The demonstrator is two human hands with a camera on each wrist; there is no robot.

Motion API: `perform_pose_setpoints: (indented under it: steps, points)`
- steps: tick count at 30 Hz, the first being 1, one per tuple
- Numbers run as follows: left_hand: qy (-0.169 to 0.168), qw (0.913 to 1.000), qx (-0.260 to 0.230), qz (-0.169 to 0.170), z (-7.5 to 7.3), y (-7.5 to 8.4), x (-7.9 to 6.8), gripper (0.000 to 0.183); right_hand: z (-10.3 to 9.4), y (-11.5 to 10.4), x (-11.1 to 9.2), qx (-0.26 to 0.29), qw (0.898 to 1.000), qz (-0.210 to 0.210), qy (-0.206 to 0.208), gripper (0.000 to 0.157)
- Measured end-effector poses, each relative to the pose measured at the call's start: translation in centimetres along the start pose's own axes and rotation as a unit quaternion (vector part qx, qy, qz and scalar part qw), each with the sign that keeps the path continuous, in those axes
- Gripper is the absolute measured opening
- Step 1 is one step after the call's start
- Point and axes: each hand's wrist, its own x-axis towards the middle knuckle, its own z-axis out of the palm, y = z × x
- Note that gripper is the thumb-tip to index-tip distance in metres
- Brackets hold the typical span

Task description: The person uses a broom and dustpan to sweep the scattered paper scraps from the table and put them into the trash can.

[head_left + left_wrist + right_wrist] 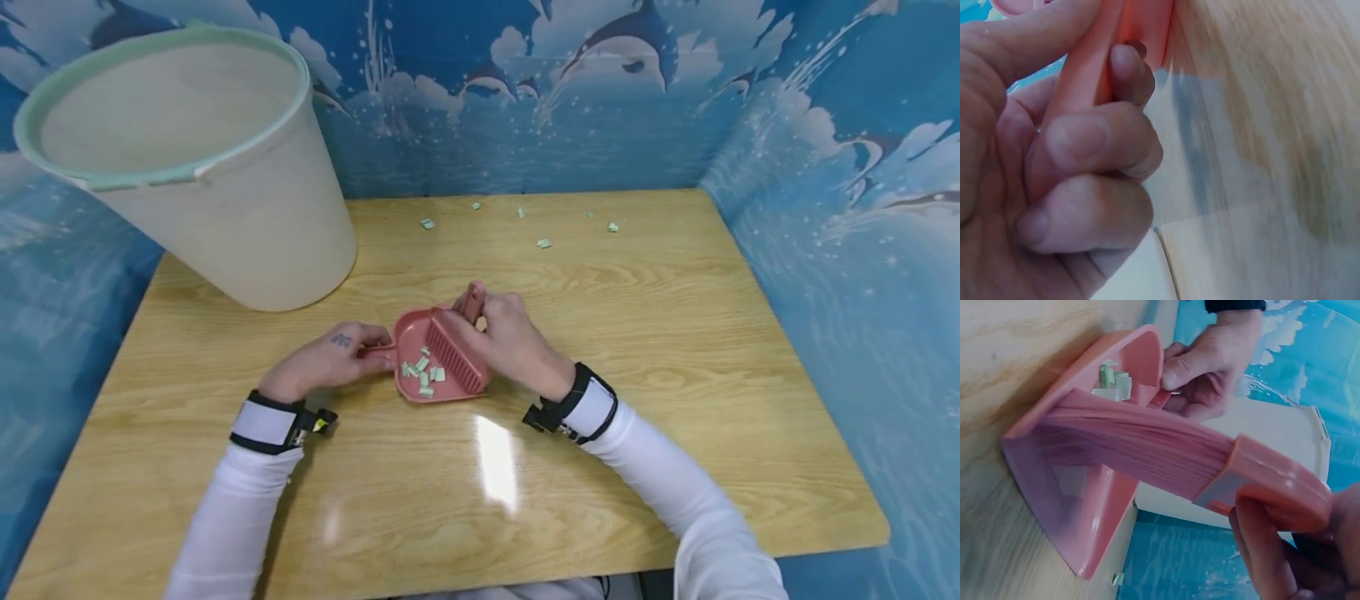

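Observation:
A pink dustpan (411, 327) sits on the wooden table with several pale green paper scraps (423, 367) in its pan. My left hand (330, 358) grips its handle (1085, 75), fingers curled round it in the left wrist view. In my right hand (517, 342) is a pink hand brush (1272, 481), held by its handle. The brush's bristles (1141, 437) lie inside the pan, beside the scraps, near its open edge.
A tall whitish bin (262, 225) with a green rim stands at the back left of the table (675, 333). Several more green scraps (543, 243) lie scattered near the back edge. A blue dolphin-print backdrop (450, 133) borders the table.

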Motion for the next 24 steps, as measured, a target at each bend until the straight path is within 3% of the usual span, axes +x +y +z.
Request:
perform_pose_setpoints:
  steps: [11, 16, 24]
  points:
    - [0.017, 0.9998, 0.011, 0.001, 0.0, -0.2, -0.6, 0.023, -3.6, -0.4, -1.3, 0.093, 0.991, 0.034, 0.088, 0.010]
    - [0.032, 0.9994, 0.011, 0.006, -0.1, -0.6, -0.9, 0.022, -5.4, -2.1, -1.8, 0.098, 0.987, 0.043, 0.123, 0.007]
    - [0.064, 0.9978, 0.017, 0.000, -1.4, -1.4, -1.7, 0.021, -6.6, -1.8, -3.0, 0.104, 0.981, 0.084, 0.138, 0.010]
